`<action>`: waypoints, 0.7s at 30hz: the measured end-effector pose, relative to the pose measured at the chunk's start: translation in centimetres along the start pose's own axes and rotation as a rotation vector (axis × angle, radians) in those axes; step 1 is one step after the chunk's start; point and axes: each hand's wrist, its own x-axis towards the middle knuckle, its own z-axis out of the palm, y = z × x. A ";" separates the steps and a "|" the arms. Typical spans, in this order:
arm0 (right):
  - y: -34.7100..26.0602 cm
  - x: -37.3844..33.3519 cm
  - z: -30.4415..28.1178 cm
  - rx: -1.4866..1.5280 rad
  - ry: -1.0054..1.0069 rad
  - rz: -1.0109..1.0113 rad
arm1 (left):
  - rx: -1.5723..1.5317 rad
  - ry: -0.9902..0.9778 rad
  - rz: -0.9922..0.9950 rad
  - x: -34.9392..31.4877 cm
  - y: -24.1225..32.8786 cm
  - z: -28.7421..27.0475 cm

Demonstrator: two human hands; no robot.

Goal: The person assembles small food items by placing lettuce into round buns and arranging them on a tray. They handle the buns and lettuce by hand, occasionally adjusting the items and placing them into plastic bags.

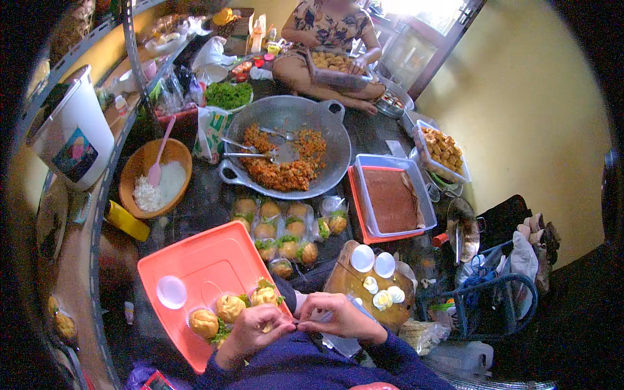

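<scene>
My left hand (255, 333) and my right hand (338, 317) meet in front of my body, fingertips pinched together. Both are closed; what lies between the fingertips is too small to make out. By my left hand, a coral-red plastic lid (188, 260) bears several golden filled puffs (231, 308) with green lettuce, and a round clear cup (171, 292). Right of my right hand is a round wooden cutting board (339, 281) with sliced boiled egg (383, 299) and two round white cups (362, 258). Packed puffs in clear cups (287, 227) stand beyond the lid.
A large metal wok (331, 162) holds orange-brown filling and utensils. Left of it is a wooden bowl (185, 149) of white food with a pink spoon (156, 170). A clear box (390, 166) sits right; a blue basket (478, 305) stands nearer. Another person (331, 29) sits opposite.
</scene>
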 end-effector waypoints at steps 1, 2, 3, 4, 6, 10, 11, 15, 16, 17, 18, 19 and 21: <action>0.0 -0.2 -0.2 -0.016 0.012 0.027 | 0.020 0.004 -0.002 0.1 0.2 0.1; 0.1 -0.4 -0.4 -0.039 0.022 0.036 | 0.027 0.012 -0.035 0.1 0.5 0.2; 0.3 -0.2 -0.2 0.004 0.055 -0.016 | 0.027 0.019 -0.060 0.1 0.8 0.3; 0.4 -0.3 -0.3 0.062 0.044 0.009 | 0.023 0.031 -0.083 0.1 1.1 0.4; 0.6 -0.6 -0.3 0.200 0.012 0.019 | -0.028 0.016 -0.127 0.0 1.7 0.5; 0.8 -0.6 0.2 0.105 0.019 0.083 | -0.164 0.042 -0.149 -0.2 2.0 1.1; 0.7 -0.6 0.1 0.062 0.023 0.056 | -0.139 0.024 -0.116 -0.3 1.9 1.0; 0.6 -0.7 -0.6 -0.080 -0.057 -0.058 | -0.097 -0.022 -0.250 -0.5 1.7 0.4; 0.6 -0.5 -0.8 -0.112 -0.092 -0.107 | -0.079 -0.039 -0.272 -0.6 1.7 0.2; 0.7 -0.4 -0.6 -0.091 -0.149 -0.078 | -0.057 -0.053 -0.301 -0.6 1.8 0.1; 0.7 -0.2 -0.6 -0.119 -0.149 -0.102 | -0.037 -0.052 -0.267 -0.6 1.8 0.1; 0.7 -0.1 -0.4 -0.140 -0.154 -0.124 | -0.015 -0.049 -0.240 -0.6 1.9 0.2; 0.7 0.1 -0.1 -0.192 -0.152 -0.178 | 0.045 -0.057 -0.186 -0.6 2.2 0.2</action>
